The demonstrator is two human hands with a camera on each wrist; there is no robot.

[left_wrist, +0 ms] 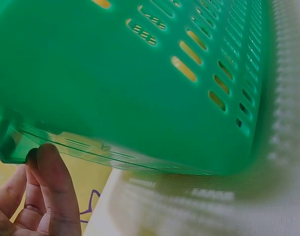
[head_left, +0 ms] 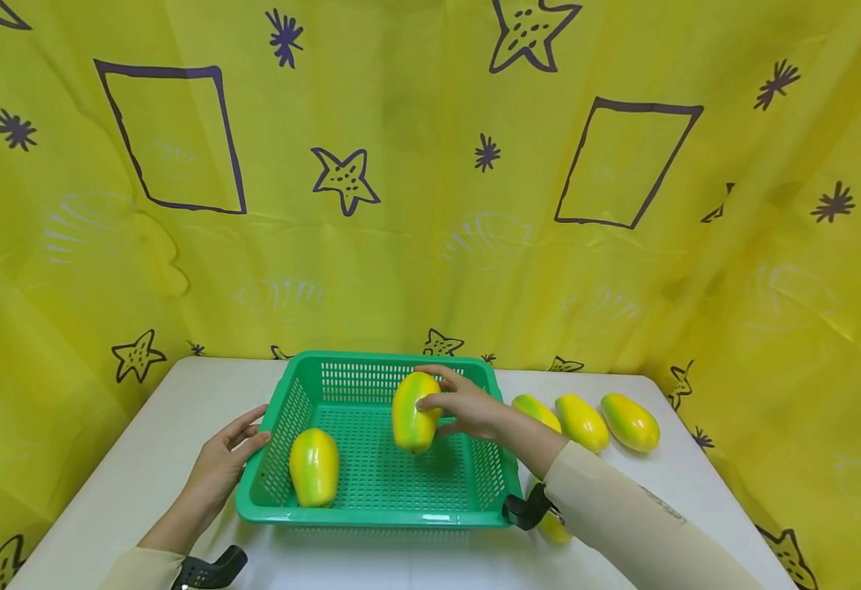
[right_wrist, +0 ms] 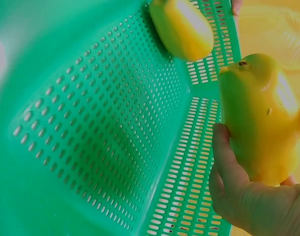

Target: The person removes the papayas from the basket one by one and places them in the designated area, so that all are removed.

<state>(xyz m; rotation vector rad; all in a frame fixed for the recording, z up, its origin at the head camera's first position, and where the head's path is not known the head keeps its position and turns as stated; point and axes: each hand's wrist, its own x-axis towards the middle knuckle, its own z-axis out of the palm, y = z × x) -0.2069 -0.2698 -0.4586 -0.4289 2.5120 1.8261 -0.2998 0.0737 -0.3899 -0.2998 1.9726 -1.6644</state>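
Note:
In the head view my right hand grips a yellow-green papaya, thumb on one side and fingers on the other. It holds this fruit over the right half of a green plastic basket. Another papaya lies inside, toward the left wall. My left hand holds the basket's left rim; the left wrist view shows fingertips against the rim's edge. The right wrist view has the gripped papaya close up, well above the perforated basket floor.
Right of the basket, several papayas lie on the white table, including one papaya at the far right. My right forearm partly covers others near the basket's right side. A yellow patterned curtain hangs behind and at both sides.

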